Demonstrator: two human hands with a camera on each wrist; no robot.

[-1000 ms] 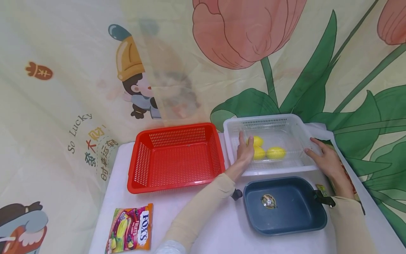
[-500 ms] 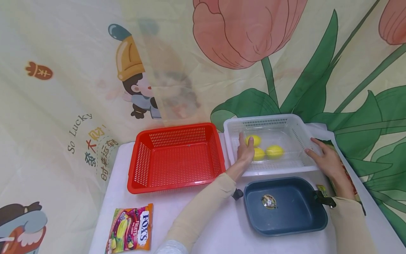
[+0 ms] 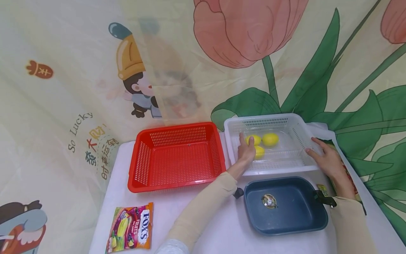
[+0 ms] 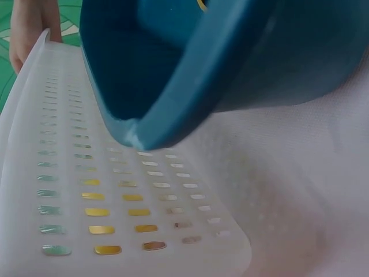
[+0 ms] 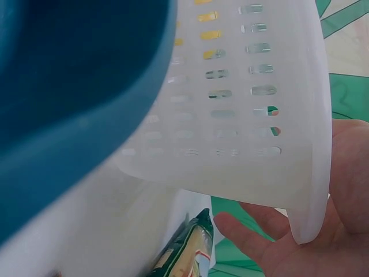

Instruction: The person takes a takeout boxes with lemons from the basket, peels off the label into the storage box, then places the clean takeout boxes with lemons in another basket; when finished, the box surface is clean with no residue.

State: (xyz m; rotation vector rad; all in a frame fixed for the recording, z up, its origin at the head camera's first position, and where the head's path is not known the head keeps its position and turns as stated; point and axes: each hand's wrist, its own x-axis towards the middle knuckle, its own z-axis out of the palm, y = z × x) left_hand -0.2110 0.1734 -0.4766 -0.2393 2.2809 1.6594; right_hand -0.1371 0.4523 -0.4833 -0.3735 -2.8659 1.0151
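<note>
A white slotted basket (image 3: 227,135) stands at the back right, with a clear plastic container (image 3: 287,141) inside it. Three yellow lemons, including one toward the middle (image 3: 270,139), lie grouped in the left part. My left hand (image 3: 246,150) is inside the basket's left side beside the lemons, index finger and thumb raised around the container's left edge. My right hand (image 3: 328,160) grips the basket's right rim. In the right wrist view, the basket's rim runs in front of my right palm (image 5: 351,184), and fingers reach below it. Lemons show yellow through the slots. My left hand is out of its wrist view.
A red basket (image 3: 135,169) stands left of the white one. The blue tub (image 3: 288,217) sits in front, between my forearms. An orange candy bag (image 3: 131,227) lies at front left. A green packet (image 5: 190,248) lies right of the tub, partly behind my right arm. A printed curtain (image 3: 177,53) hangs behind.
The rightmost lemon has rolled left and back, ending beside the rear lemon. The other lemons have shifted slightly. Both hands and the white basket have stayed in almost the same place.
</note>
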